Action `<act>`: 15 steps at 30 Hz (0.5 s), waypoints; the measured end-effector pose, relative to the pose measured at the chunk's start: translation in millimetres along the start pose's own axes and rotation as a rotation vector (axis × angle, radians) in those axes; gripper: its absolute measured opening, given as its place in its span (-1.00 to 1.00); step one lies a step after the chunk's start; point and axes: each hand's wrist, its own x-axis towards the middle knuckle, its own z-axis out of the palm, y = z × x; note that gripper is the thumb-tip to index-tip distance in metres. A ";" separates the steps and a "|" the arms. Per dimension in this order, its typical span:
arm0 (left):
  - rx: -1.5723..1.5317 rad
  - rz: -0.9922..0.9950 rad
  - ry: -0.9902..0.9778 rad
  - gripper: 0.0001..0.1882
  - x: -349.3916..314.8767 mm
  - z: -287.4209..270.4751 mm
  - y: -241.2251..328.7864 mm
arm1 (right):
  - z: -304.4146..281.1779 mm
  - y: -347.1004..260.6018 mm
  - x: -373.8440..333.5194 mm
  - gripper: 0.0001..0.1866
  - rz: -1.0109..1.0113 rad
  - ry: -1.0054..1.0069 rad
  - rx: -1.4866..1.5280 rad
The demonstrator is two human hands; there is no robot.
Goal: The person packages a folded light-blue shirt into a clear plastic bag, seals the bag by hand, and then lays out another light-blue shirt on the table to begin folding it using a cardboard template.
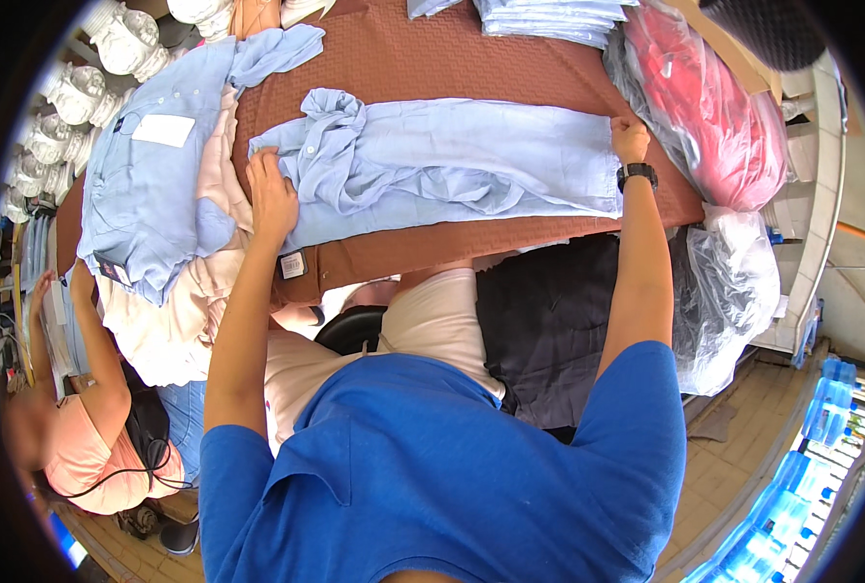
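A light blue button shirt (pixel 471 146) lies lengthwise across the brown-covered table (pixel 539 73), folded into a long strip. Its left end is bunched, with a rolled part and buttons showing. My left hand (pixel 273 192) holds the shirt's edge at that left end, fingers bent onto the cloth. At the opposite end my right hand (pixel 631 142), with a dark watch on the wrist, pinches the upper right corner. A tag (pixel 293 264) with a white label hangs at the table's near edge by my left forearm.
More light blue shirts (pixel 141 204) lie on pale pink garments (pixel 165 321) at left, beside a person (pixel 92 437). Bagged blue garments (pixel 549 17) sit at the far edge. Bagged red garments (pixel 709 107), clear plastic (pixel 729 301) and black cloth (pixel 554 321) are at right.
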 end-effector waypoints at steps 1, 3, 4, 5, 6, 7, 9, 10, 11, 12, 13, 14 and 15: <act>0.002 -0.004 0.004 -0.53 -0.7 -0.6 0.9 | -1.1 -2.3 0.6 -0.75 0.008 -0.025 0.027; 0.006 -0.008 0.010 -0.52 -1.6 -1.0 -0.3 | -2.0 -11.0 2.5 -0.72 0.018 -0.073 0.085; 0.008 -0.008 0.009 -0.52 -1.9 -1.5 -1.4 | 0.1 -14.8 -0.9 -0.69 -0.014 -0.118 -0.076; 0.003 -0.005 0.008 -0.52 -1.2 -0.8 -0.3 | 0.3 -9.8 -1.3 -0.68 -0.013 -0.141 -0.066; -0.003 0.001 0.012 -0.52 -0.4 0.6 1.2 | 1.2 -4.2 -3.7 -0.68 -0.011 -0.164 -0.057; -0.009 0.008 0.015 -0.52 0.6 2.4 3.0 | 1.2 0.9 -4.1 -0.67 -0.009 -0.186 -0.048; -0.001 0.006 0.010 -0.52 0.2 1.4 1.7 | 2.5 -5.9 -5.7 -0.68 -0.037 -0.103 -0.097; 0.002 0.001 0.002 -0.52 0.4 1.3 1.2 | 2.4 -9.7 -4.9 -0.67 -0.050 -0.061 -0.121; 0.008 -0.005 -0.005 -0.52 -0.7 -0.3 -0.4 | 1.0 -20.2 -3.2 -0.68 -0.032 -0.060 -0.110; 0.013 -0.010 -0.001 -0.52 -1.5 -1.6 -1.2 | -1.9 -30.9 1.2 -0.68 -0.012 -0.056 -0.100; 0.019 -0.016 0.003 -0.53 -2.7 -3.3 -2.1 | -3.6 -40.7 1.8 -0.68 0.007 -0.054 -0.090; 0.016 -0.017 0.008 -0.53 -1.9 -2.1 -1.4 | -4.3 -39.2 6.2 -0.72 0.003 -0.034 -0.093; 0.013 -0.014 0.006 -0.53 -0.8 -1.1 -0.8 | -4.7 -36.4 7.5 -0.72 0.000 -0.024 -0.084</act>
